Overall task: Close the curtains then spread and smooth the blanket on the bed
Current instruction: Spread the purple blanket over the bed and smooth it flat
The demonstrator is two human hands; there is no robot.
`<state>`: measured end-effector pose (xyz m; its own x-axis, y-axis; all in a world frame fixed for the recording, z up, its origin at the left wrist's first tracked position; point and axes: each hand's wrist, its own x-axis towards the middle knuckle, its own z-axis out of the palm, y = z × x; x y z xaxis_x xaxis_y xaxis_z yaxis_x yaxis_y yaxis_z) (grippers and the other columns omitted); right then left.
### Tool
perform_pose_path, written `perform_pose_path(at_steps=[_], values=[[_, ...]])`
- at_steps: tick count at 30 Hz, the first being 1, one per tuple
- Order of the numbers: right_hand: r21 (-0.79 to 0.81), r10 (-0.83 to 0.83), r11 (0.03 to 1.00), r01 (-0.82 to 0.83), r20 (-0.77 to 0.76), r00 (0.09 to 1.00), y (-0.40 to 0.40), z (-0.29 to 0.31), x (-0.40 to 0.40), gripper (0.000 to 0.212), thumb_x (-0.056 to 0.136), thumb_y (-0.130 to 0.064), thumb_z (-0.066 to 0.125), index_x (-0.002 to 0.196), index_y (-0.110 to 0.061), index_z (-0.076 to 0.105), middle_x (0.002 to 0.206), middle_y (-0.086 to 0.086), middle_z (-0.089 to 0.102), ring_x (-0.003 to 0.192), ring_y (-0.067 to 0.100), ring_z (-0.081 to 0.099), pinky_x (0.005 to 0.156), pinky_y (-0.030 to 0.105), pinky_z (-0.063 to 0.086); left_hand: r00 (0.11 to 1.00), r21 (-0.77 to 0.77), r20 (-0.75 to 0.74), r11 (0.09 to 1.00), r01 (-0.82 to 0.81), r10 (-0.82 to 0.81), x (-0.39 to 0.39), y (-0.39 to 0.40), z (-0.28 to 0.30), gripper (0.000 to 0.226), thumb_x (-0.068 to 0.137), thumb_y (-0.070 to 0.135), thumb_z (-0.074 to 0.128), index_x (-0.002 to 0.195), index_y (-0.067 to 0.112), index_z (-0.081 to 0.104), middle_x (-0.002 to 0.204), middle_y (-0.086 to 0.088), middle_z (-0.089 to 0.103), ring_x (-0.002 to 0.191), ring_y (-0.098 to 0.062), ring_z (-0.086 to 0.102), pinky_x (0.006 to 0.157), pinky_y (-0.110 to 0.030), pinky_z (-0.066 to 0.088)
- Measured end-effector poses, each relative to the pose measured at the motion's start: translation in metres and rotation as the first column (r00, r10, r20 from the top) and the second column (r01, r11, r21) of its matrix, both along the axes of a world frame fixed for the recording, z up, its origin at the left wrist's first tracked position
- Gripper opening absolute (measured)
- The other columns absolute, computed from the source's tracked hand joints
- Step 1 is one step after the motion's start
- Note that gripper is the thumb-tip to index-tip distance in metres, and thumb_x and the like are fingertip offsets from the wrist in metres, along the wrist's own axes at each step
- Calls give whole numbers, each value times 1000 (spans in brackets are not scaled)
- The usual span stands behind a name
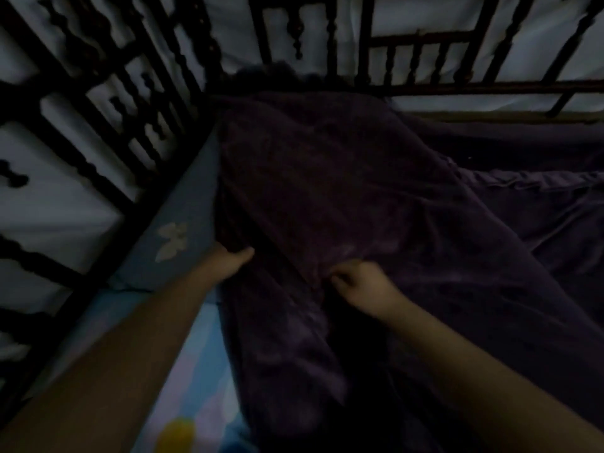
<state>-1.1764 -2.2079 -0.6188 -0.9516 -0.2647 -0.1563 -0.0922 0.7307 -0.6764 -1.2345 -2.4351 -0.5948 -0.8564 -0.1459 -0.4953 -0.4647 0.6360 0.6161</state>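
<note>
The room is dim. A dark purple blanket (343,197) lies in a long wrinkled strip across the bed, running from the far corner toward me. My left hand (228,261) rests at the blanket's left edge, thumb on top and fingers tucked under the fabric, gripping it. My right hand (362,282) is curled in a fist in the middle of the blanket, pinching a fold of it. Both forearms reach in from the bottom of the view. No curtains can be made out.
A blue pillow (176,243) with a pale butterfly print lies along the left side. A light patterned bedsheet (196,371) shows beside the blanket. A dark carved wooden bed frame (98,103) fences the left and far sides. More dark bedding (539,204) bunches at right.
</note>
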Motion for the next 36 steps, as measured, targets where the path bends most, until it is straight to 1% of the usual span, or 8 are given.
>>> perform_pose_path(at_steps=[4,9,15,21,23,29,32,36], values=[[409,-214,846,343,-328,920,79,-15,-35,72,72,-44,71,129,-6,47,134,21,48,126,36,42,105,44,34,982,169,53,967,-189,182,9,13,-52,102,69,48,73,146,10,19,149,-9,36,133,-27,40,113,-39,33],[551,-753,527,647,-50,656,169,-32,-58,121,57,-68,69,145,-26,-2,153,20,17,138,40,21,109,55,25,941,229,-95,927,-298,326,-3,30,-62,105,62,27,84,145,14,21,147,-7,37,127,-23,43,108,-33,35],[395,-471,838,376,175,865,145,-26,-44,24,88,-3,53,108,6,60,103,21,64,97,32,58,81,33,44,856,59,-469,975,-216,218,-28,24,20,45,78,2,60,122,9,55,120,-17,62,105,-29,58,80,-27,40],[-35,-117,992,124,158,981,24,25,-23,22,88,1,49,100,3,67,102,6,67,91,18,60,74,13,40,593,-401,-778,890,-218,-206,-58,-23,146,28,85,16,53,112,13,59,109,-21,62,97,-38,59,74,-33,42],[-43,-85,995,94,174,981,-1,22,-16,21,90,-1,46,97,9,62,105,17,68,89,22,61,70,19,41,590,-546,-740,801,-247,-323,-53,-48,161,26,86,19,52,110,11,57,107,-26,56,92,-42,56,68,-37,40],[293,18,939,-178,477,879,-34,-29,5,61,96,-18,37,141,8,5,138,22,46,122,29,50,100,31,39,983,-816,-132,577,-36,-125,-16,-58,88,67,87,16,55,144,9,21,145,-24,22,130,-42,26,107,-48,29],[338,-4,924,-180,478,878,-15,-32,-14,44,91,-14,46,132,-1,41,130,19,56,115,29,57,86,30,48,985,-781,1,615,107,-171,-27,-36,54,67,85,28,57,141,9,26,144,-19,27,129,-37,30,105,-45,32],[318,-295,917,241,135,946,33,-15,-78,31,93,-14,43,112,3,60,121,20,62,111,33,57,91,34,45,971,-697,10,695,179,-240,-53,-21,28,71,86,54,47,140,11,29,144,-18,32,128,-37,35,102,-47,36]])
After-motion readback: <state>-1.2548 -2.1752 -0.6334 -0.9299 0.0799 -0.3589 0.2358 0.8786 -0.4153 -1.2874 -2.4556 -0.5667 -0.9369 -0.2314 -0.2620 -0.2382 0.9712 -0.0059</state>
